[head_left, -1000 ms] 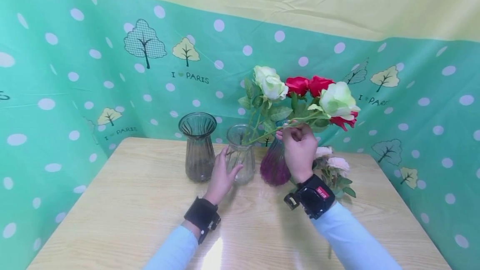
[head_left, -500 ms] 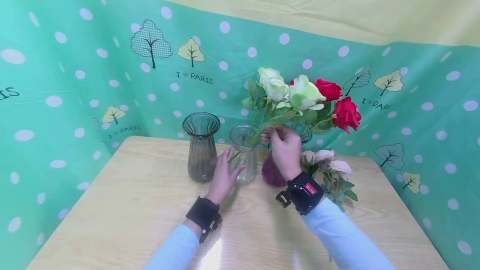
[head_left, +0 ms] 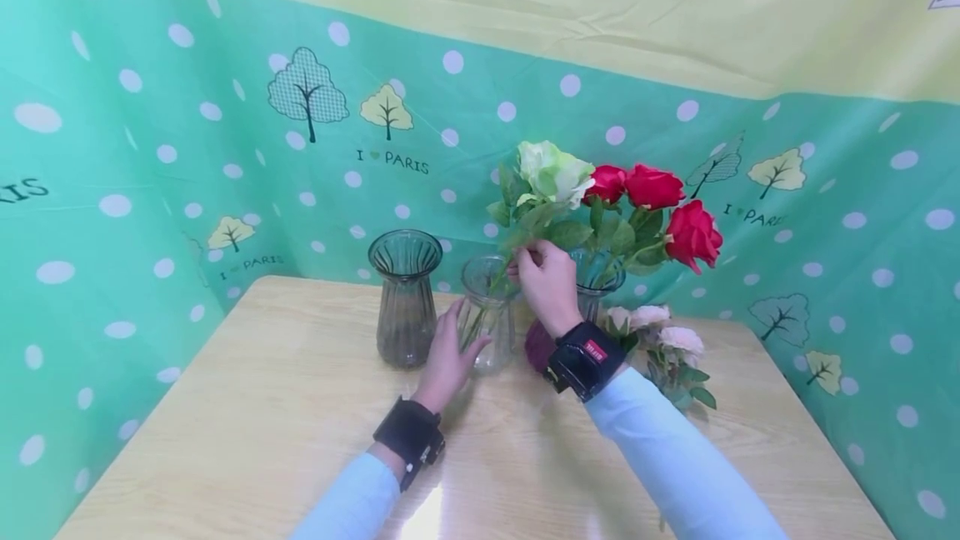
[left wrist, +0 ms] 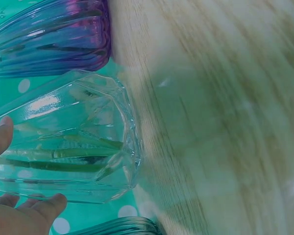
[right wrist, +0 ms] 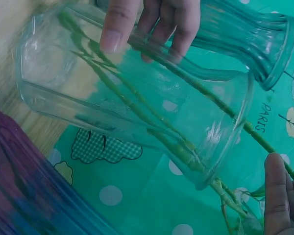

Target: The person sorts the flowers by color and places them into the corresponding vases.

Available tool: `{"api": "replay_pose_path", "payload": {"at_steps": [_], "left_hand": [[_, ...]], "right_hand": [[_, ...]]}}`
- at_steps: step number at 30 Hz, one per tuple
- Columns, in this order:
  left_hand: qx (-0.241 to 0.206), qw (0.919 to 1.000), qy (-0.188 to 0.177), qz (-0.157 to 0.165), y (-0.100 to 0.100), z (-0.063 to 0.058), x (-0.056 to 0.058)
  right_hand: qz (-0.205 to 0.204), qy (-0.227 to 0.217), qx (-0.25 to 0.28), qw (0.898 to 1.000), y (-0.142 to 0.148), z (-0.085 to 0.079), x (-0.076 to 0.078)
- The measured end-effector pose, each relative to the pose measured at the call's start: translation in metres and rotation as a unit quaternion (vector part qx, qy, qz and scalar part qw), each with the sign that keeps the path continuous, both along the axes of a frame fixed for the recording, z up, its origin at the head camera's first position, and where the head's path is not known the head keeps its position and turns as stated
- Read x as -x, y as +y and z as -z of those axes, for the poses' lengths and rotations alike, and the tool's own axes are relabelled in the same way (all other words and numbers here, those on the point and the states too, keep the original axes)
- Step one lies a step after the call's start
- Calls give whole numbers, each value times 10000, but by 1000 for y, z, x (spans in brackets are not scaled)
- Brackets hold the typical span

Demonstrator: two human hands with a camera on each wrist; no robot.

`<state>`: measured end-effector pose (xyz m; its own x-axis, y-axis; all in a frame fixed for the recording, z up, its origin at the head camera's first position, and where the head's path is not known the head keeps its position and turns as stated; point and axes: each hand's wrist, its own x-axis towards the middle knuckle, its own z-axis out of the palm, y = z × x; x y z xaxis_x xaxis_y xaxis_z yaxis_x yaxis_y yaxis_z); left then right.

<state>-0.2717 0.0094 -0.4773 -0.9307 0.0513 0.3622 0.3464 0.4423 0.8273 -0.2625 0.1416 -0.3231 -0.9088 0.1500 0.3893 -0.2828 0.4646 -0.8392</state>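
Observation:
In the head view my left hand (head_left: 445, 361) holds the clear glass vase (head_left: 493, 344) by its side, thumb and fingers spread around it. My right hand (head_left: 549, 286) is just above the vase mouth, pinching the green stem (right wrist: 220, 105) of a rose with a whitish-green head. That stem reaches down through the mouth into the glass, as the right wrist view shows. Other stems stand inside the same vase; whitish-green rose heads (head_left: 551, 173) lean above it and overlap. Stem ends show through the glass in the left wrist view, near the base.
A grey ribbed vase (head_left: 405, 319) stands left of the clear one. To its right, partly behind my right wrist, is a purple-blue vase (head_left: 540, 347) with red roses (head_left: 693, 233). Pale pink flowers (head_left: 678, 340) lie farther right on the wooden table (head_left: 285, 407).
My right hand has moved left and lower, bringing the whitish-green rose over from the red roses and its stem down into the clear vase. My left hand stays on the vase.

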Motion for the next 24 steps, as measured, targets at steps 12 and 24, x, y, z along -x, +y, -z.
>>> {"api": "replay_pose_path", "payload": {"at_steps": [12, 24], "left_hand": [[7, 9999, 130, -4, 0, -1, -4], [-6, 9999, 105, -7, -1, 2, -5]], "right_hand": [[100, -183, -84, 9997, -7, 6, 23], [143, -343, 39, 9993, -7, 20, 16]]}}
